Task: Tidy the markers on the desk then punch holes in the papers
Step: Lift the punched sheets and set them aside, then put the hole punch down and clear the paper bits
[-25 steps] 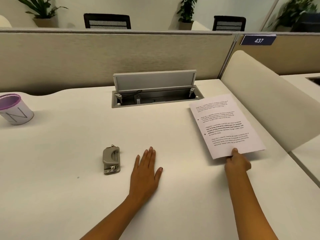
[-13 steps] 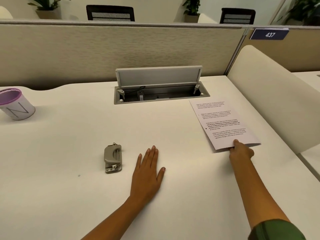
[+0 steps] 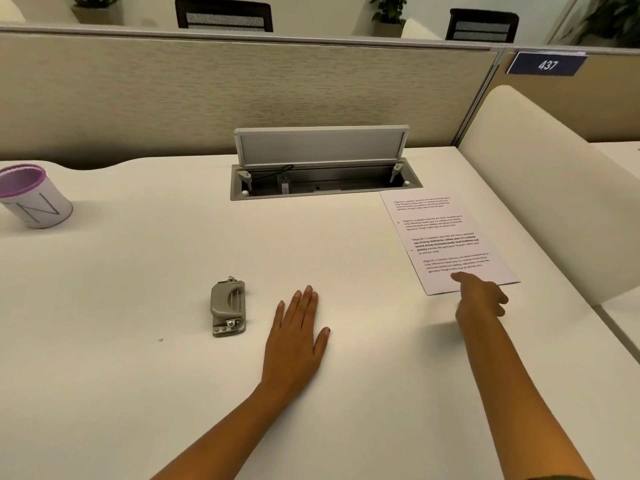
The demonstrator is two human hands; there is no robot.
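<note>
A printed paper sheet (image 3: 446, 237) lies flat on the white desk (image 3: 138, 271) at the right, with two small holes showing near its left margin. My right hand (image 3: 479, 299) is at the sheet's near edge; its index finger lies stretched on top of the paper and the other fingers hang loosely beside it. My left hand (image 3: 298, 337) rests flat on the desk, palm down, fingers straight. A grey metal hole punch (image 3: 227, 306) sits just left of my left hand, not touched. No markers show on the desk.
A white cup with a purple rim (image 3: 34, 199) stands at the far left; its inside is hidden. An open cable hatch (image 3: 325, 178) with a raised lid sits at the back centre. A cream side divider (image 3: 540, 168) borders the desk on the right, and a fabric partition runs along the back.
My right hand held the sheet pinched at its near edge and moved it away to the right; the paper now lies flat with only the index finger on it. My left hand stayed put.
</note>
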